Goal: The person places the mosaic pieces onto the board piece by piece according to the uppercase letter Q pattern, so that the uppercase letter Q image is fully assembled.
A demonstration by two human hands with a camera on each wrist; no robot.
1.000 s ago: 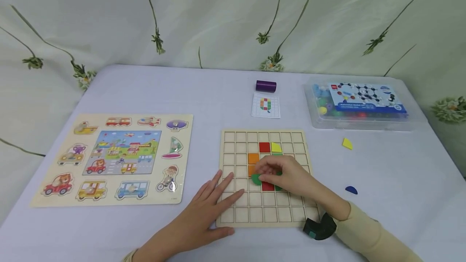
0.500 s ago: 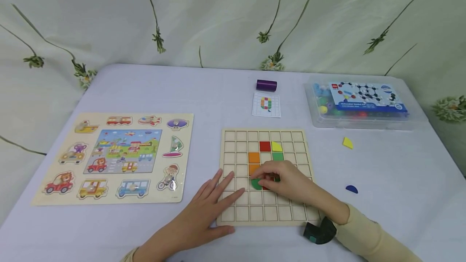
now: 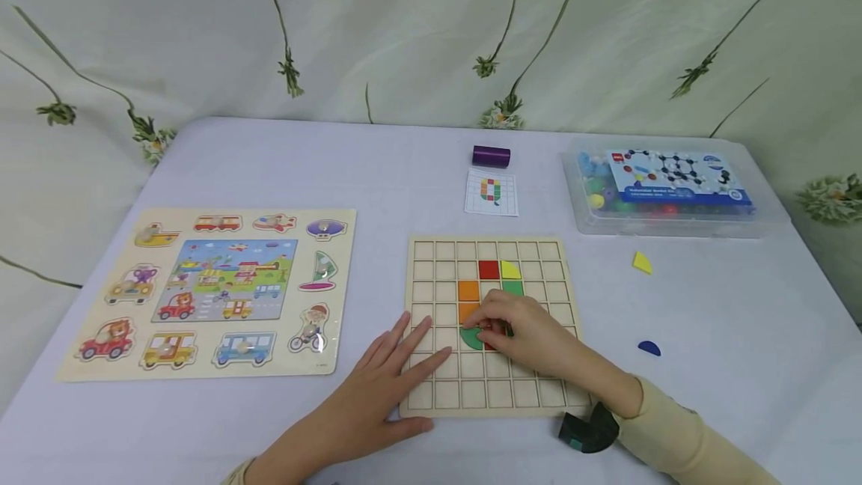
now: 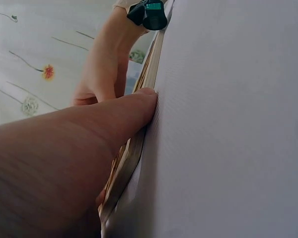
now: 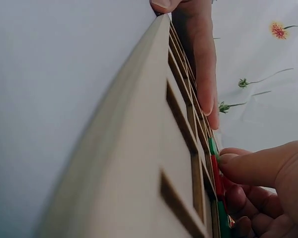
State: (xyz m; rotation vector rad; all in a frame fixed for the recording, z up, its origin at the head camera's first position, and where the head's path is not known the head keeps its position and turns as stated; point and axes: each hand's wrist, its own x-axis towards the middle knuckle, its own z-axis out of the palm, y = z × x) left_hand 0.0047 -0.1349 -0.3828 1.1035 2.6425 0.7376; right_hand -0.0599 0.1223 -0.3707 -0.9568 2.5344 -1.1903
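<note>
In the head view my right hand (image 3: 528, 331) is over the middle of a wooden grid board (image 3: 473, 395), thumb and fingertips pinching a green quarter-circle tile (image 3: 470, 338) that lies in a cell below two orange squares (image 3: 468, 292). Red, yellow and green tiles form the rest of the ring, partly hidden by this hand. The right wrist view has the thumb (image 5: 243, 166) low against the board, by a red tile (image 5: 217, 178). My left hand (image 3: 377, 391) rests spread on the board's left edge, its thumb down at the near corner.
Right of the board lie a yellow quarter-circle tile (image 3: 642, 263) and a blue half-circle tile (image 3: 649, 349). Behind it are a pattern card (image 3: 491, 204), a purple cylinder (image 3: 491, 156) and a clear box (image 3: 592, 223) of model parts. A vehicle puzzle (image 3: 206, 350) lies to the left.
The green quarter-circle tile, tilted in the right fingers a second ago, now sits flat in its cell. The right hand has shifted slightly left and down; the left hand stays put.
</note>
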